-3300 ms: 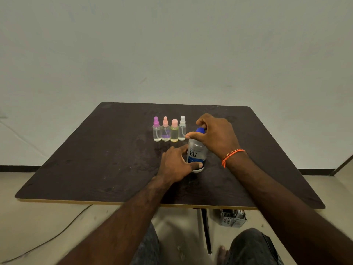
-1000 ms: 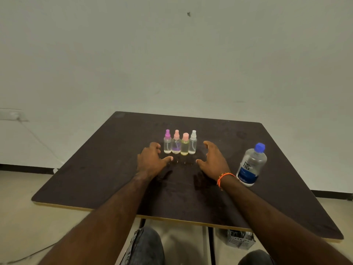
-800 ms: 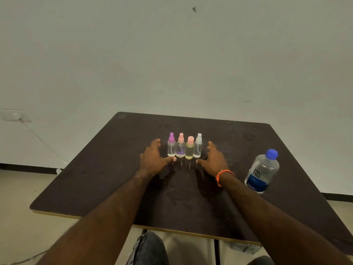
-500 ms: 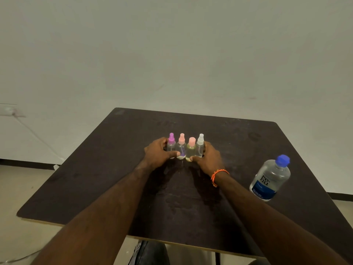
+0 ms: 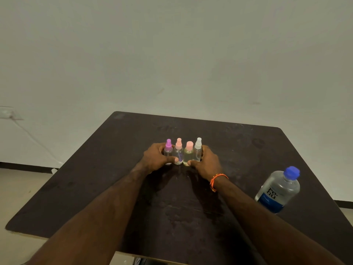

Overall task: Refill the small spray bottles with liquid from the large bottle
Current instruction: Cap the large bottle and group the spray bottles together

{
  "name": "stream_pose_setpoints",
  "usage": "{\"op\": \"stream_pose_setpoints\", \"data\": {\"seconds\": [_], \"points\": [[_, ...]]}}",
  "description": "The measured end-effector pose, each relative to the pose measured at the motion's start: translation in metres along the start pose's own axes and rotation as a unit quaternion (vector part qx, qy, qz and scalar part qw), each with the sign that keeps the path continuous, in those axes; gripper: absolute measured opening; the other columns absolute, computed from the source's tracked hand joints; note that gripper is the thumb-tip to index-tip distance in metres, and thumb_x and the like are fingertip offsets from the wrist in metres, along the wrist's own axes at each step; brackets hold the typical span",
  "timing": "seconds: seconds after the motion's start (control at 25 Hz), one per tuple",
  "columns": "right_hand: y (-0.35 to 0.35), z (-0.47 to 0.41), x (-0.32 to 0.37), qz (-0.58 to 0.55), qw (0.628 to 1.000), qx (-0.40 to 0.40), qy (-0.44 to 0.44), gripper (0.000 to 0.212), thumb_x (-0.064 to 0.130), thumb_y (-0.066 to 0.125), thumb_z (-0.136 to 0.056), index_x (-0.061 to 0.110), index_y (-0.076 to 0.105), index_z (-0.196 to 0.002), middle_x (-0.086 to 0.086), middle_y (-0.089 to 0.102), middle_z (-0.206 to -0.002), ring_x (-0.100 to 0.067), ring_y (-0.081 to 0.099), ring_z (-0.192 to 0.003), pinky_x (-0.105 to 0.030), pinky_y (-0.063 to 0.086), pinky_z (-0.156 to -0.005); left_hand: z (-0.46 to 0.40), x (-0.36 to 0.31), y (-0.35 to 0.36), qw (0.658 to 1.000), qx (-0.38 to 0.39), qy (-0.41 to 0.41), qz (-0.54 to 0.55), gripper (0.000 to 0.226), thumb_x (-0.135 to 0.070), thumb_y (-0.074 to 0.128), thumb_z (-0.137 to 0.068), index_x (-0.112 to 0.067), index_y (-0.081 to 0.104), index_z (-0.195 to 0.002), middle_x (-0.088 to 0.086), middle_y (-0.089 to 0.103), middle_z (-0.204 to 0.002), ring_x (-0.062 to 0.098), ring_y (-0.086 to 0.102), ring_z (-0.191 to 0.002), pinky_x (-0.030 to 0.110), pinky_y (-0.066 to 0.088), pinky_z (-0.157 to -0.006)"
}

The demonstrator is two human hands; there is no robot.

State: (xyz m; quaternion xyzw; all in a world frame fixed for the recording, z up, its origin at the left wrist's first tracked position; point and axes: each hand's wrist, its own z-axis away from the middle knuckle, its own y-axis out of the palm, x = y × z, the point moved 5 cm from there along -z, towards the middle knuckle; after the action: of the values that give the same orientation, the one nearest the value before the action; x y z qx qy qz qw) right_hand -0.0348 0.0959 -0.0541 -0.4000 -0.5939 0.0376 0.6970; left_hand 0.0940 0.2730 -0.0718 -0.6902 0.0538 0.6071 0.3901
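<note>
Several small clear spray bottles stand in a tight row at the middle of the dark table [image 5: 95, 188]: one with a purple cap [image 5: 168, 150], two with pink caps [image 5: 179, 152] [image 5: 188, 153], one with a white cap [image 5: 198, 150]. My left hand [image 5: 155, 158] curls round the row's left end, thumb across the front. My right hand [image 5: 206, 162] curls round the right end, thumb on the front too. The large clear bottle [image 5: 278, 190] with a blue cap and blue label stands capped at the right, apart from both hands.
A pale wall rises behind the table. The table's right edge runs close past the large bottle. A cable hangs along the wall at the left, above a beige floor.
Both hands moved in from either side of the row and closed round the small bottles. Before that, the large bottle was set down at the right.
</note>
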Motion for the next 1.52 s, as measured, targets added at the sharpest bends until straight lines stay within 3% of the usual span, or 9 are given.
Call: {"op": "stream_pose_setpoints", "data": {"seconds": [0.32,0.6,0.84,1.0,1.2,1.36,1.52], "points": [[0.039,-0.047,0.028,0.023,1.0,0.007,-0.015,0.058,0.02,0.081,-0.083,0.013,0.051,-0.133,-0.008,0.063,-0.129,-0.025,0.061,-0.112,-0.034,0.049,-0.092,-0.032,0.02,-0.039,0.999,-0.036,0.008,0.004,0.035,-0.023,0.09,-0.081,-0.019,0.077,-0.113,-0.005,0.079,-0.105,0.014,0.074,-0.097,0.034,0.056,-0.095],[0.068,-0.108,0.049,0.018,0.999,0.008,-0.042,0.047,0.018,0.076,-0.086,0.014,0.057,-0.129,-0.006,0.065,-0.124,-0.025,0.063,-0.107,-0.028,0.046,-0.083,-0.083,0.032,-0.072,1.0,-0.004,0.025,-0.004,0.033,-0.023,0.09,-0.081,-0.019,0.079,-0.111,-0.004,0.08,-0.105,0.015,0.076,-0.098,0.044,0.058,-0.102],[0.079,-0.153,0.054,0.009,0.998,0.003,-0.067,0.045,0.02,0.081,-0.081,0.016,0.062,-0.122,0.0,0.067,-0.113,-0.017,0.059,-0.095,-0.028,0.046,-0.083,-0.123,0.043,-0.096,0.999,-0.019,0.04,-0.001,0.029,-0.021,0.09,-0.081,-0.02,0.08,-0.108,-0.005,0.081,-0.105,0.017,0.076,-0.099,0.047,0.057,-0.103],[0.09,-0.179,0.063,-0.001,0.997,0.022,-0.075,0.04,0.019,0.081,-0.077,0.017,0.065,-0.114,0.004,0.065,-0.103,-0.016,0.06,-0.092,-0.025,0.043,-0.075,-0.147,0.049,-0.114,0.998,-0.038,0.045,0.002,0.027,-0.019,0.089,-0.081,-0.018,0.08,-0.107,-0.004,0.081,-0.105,0.02,0.076,-0.1,0.048,0.056,-0.103],[0.104,-0.215,0.069,-0.005,0.995,0.049,-0.083,0.036,0.02,0.081,-0.072,0.02,0.067,-0.106,0.002,0.07,-0.101,-0.019,0.065,-0.092,-0.031,0.05,-0.079,-0.176,0.053,-0.132,0.998,-0.035,0.048,0.023,0.029,-0.01,0.088,-0.081,-0.013,0.08,-0.109,0.0,0.081,-0.106,0.02,0.077,-0.102,0.036,0.059,-0.099],[0.106,-0.238,0.066,-0.022,0.995,0.055,-0.076,0.038,0.018,0.083,-0.068,0.02,0.066,-0.102,0.002,0.07,-0.099,-0.019,0.067,-0.092,-0.032,0.053,-0.079,-0.192,0.049,-0.138,0.998,0.009,0.062,0.02,0.036,-0.002,0.085,-0.082,-0.007,0.078,-0.117,0.0,0.081,-0.109,0.008,0.076,-0.097,0.012,0.054,-0.082],[0.112,-0.249,0.054,-0.049,0.994,0.072,-0.07,0.053,0.031,0.085,-0.06,0.022,0.066,-0.109,0.003,0.072,-0.104,-0.017,0.069,-0.095,-0.043,0.056,-0.091,-0.193,0.051,-0.138,0.997,0.014,0.066,0.033,0.041,-0.003,0.085,-0.082,-0.008,0.075,-0.121,-0.002,0.08,-0.109,0.007,0.076,-0.098,0.017,0.056,-0.086]]}}
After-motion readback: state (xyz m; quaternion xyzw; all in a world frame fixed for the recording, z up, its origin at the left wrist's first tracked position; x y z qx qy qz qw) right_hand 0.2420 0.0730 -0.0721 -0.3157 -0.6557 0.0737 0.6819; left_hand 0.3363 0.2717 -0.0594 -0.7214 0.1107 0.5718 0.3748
